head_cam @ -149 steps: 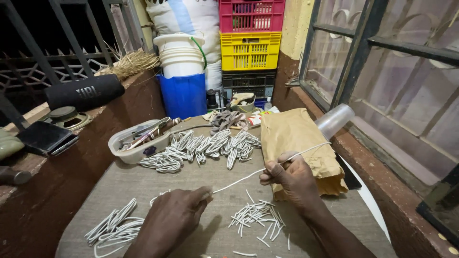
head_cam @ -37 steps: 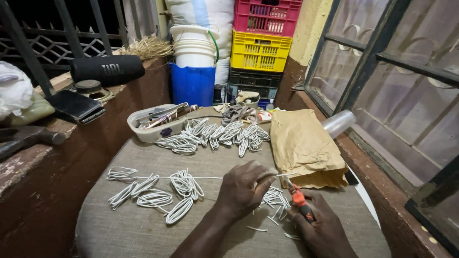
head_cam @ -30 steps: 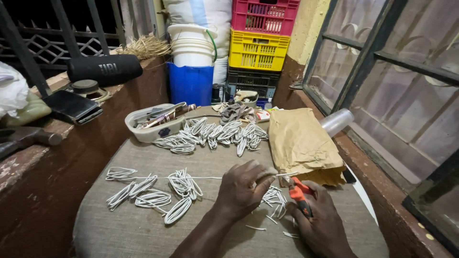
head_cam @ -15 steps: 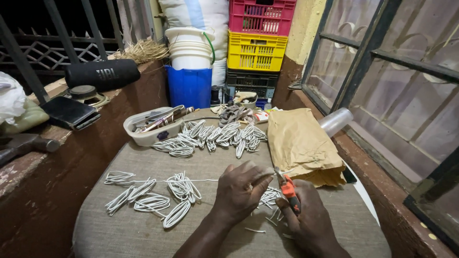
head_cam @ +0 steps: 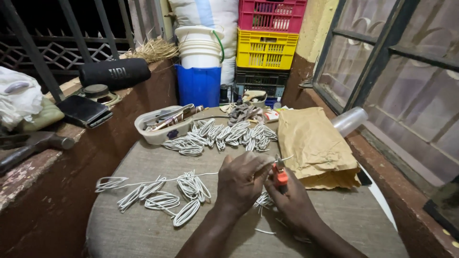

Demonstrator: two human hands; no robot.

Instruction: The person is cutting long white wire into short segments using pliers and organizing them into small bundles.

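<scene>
- White wire (head_cam: 205,175) runs across the cloth-covered surface (head_cam: 143,234) into the left hand (head_cam: 241,181), whose fingers (head_cam: 262,167) pinch it just beside the cutter
- Right hand (head_cam: 291,200) is closed around small orange-handled pliers (head_cam: 280,175), tips at the wire; short cut pieces (head_cam: 264,199) lie under both hands
- Looped wire bundles (head_cam: 162,198) sit to the left, near the hands
- Brown paper bag (head_cam: 315,145) lies to the right; further wire coils (head_cam: 224,136) and a white tray (head_cam: 160,126) of tools beyond
- Blue bucket (head_cam: 198,83) and stacked crates (head_cam: 267,40) stand farthest back
</scene>
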